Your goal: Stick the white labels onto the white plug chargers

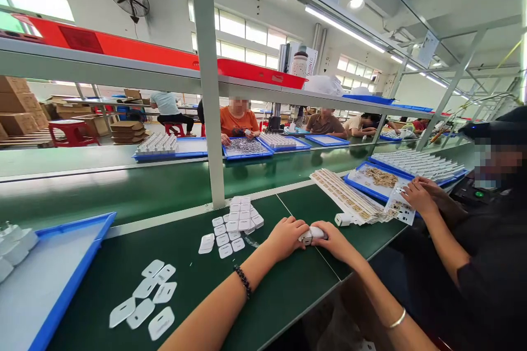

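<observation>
Both my hands are closed around a white plug charger [307,237] above the front edge of the green bench. My left hand [286,238], with a dark bead bracelet at the wrist, grips its left end. On the other end are the fingers of my right hand [335,242], which wears a bangle. Just beyond the right hand lies a second white charger [345,220]. Small white printed square pieces [240,214] are stacked and spread left of my hands. Closer in, several loose white plates [144,288], some with a slot, lie on the bench.
At the left edge stands a blue-rimmed tray [61,296] with white chargers. To the right are stacked sheets [349,197], a blue tray of small tan parts [381,177] and a co-worker's hands [420,197] holding a perforated sheet. A metal post [209,93] rises behind the bench.
</observation>
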`<state>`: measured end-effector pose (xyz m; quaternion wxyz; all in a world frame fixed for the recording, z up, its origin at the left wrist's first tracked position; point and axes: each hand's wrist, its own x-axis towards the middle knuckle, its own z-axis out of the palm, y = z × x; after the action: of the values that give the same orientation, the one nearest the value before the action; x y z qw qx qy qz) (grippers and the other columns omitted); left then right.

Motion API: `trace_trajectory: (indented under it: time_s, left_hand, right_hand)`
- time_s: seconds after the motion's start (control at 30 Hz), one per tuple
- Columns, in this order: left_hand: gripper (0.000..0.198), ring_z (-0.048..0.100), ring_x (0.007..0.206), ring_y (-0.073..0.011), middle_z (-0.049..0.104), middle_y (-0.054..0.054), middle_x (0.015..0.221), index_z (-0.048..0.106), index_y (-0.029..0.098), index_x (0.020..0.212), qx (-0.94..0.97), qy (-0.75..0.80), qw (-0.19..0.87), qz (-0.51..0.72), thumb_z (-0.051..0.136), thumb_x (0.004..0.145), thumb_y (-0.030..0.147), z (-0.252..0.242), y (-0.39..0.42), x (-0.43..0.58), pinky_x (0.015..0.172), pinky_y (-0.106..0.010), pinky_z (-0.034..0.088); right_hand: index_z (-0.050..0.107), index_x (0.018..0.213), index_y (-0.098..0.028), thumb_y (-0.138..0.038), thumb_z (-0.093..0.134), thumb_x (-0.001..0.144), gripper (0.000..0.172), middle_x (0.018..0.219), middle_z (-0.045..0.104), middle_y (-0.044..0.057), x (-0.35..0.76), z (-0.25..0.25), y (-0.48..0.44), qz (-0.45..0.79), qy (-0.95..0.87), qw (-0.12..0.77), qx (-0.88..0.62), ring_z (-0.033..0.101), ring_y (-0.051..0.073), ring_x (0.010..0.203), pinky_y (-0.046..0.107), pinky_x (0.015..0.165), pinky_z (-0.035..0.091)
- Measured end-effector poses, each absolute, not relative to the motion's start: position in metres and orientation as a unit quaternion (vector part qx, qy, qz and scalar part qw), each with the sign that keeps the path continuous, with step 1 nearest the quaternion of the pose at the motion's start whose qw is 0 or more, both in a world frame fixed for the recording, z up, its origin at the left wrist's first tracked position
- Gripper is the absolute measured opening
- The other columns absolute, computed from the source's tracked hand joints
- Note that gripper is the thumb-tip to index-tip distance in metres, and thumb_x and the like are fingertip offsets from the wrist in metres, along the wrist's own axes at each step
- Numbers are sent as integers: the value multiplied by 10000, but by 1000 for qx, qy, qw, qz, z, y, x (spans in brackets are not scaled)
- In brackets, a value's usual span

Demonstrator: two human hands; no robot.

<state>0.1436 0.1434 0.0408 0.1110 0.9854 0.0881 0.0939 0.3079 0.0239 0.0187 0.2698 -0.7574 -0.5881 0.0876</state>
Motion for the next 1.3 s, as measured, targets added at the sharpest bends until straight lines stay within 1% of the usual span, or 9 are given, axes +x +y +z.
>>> trace_trajectory:
  time_s: [0.17,0.33,0.47,0.63,0.73,0.83,0.97,1.07,1.3]
  left_hand:
    - [299,637,1058,-253,633,-65,1195,594,226,1120,987,54,136,72,716,847,214,50,146,142,917,-351,488]
    - [660,669,986,-271,577,-95,1222,542,193,1251,979,56,190,56,866,677,212,52,133,117,841,-356,539]
    - [495,674,856,-161,457,-112,1348,520,214,1279,959,89,257,74,725,833,274,50,102,75,784,-298,563]
    - [694,641,1071,-224,385,-133,1468,432,248,1395,936,45,324,130,747,778,207,83,67,38,914,-332,543]
    - [696,622,1127,-211,455,-100,1431,391,264,1425,951,5,283,127,652,803,91,107,61,30,921,-293,521]
    - [559,660,967,-180,595,-82,1284,461,221,1339,972,20,165,167,484,819,18,113,61,29,768,-267,507]
    - [314,612,730,-209,692,-82,943,582,144,1072,980,39,-27,192,544,760,128,99,64,22,637,-333,432]
    - [112,563,690,-225,643,-72,753,582,152,846,967,79,-56,235,568,737,175,88,64,4,635,-361,410]
    - [211,545,784,-143,622,-26,939,570,225,1066,776,236,488,322,645,869,236,64,34,-50,686,-258,442]
  right_hand:
    - [641,953,-192,-273,592,895,111,987,671,90,264,3,9,22,-509,331,-794,647,268,883,349,743,459]
    - [625,875,-198,-269,644,841,81,890,669,58,237,4,-10,41,-521,387,-760,640,241,805,314,705,457]
    - [643,933,-200,-308,663,858,133,887,670,44,219,13,-38,88,-547,426,-715,625,218,793,298,696,473]
    - [649,1024,-233,-301,687,880,164,914,655,30,201,35,-73,87,-563,511,-644,605,203,791,285,683,454]
    - [659,1040,-256,-296,719,865,190,885,651,4,197,50,-79,101,-566,543,-613,591,182,748,265,640,442]
    - [678,999,-255,-321,733,843,178,832,635,-14,191,58,-75,139,-554,563,-597,562,165,691,257,598,423]
    - [684,917,-235,-359,726,824,161,792,618,-7,181,59,-65,172,-529,563,-611,536,170,670,269,592,404]
    - [674,882,-230,-383,732,821,176,786,619,5,182,56,-63,143,-495,553,-655,523,177,677,275,600,401]
    - [678,992,-272,-486,880,650,452,789,622,-11,173,50,-46,494,-456,609,-421,499,148,669,233,594,396]
